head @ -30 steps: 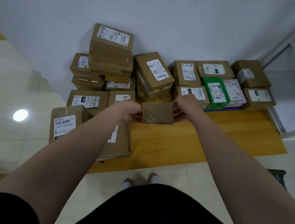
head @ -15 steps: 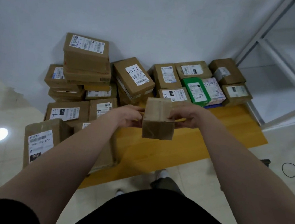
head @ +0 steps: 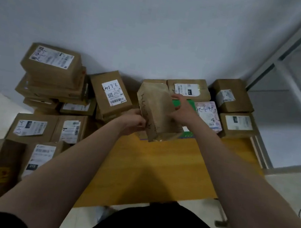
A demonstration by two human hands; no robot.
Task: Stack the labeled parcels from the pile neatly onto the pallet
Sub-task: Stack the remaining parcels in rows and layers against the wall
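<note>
Gripping the brown parcel [head: 157, 112] from both sides: left hand [head: 134, 121] curled round its near-left edge, right hand [head: 181, 109] clasping its right face. Held tilted above the far edge of the yellow pallet [head: 158, 171], in front of the green box [head: 192, 103] and the row of parcels [head: 189, 89] there. Leftward, off the pallet and against the wall, the pile [head: 51, 84].

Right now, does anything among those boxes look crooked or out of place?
Yes. One box, between the left stack and the pallet row, leans tilted instead of lying flat. The left stack's boxes sit offset, edges not lined up. The held parcel is tilted too.
</note>
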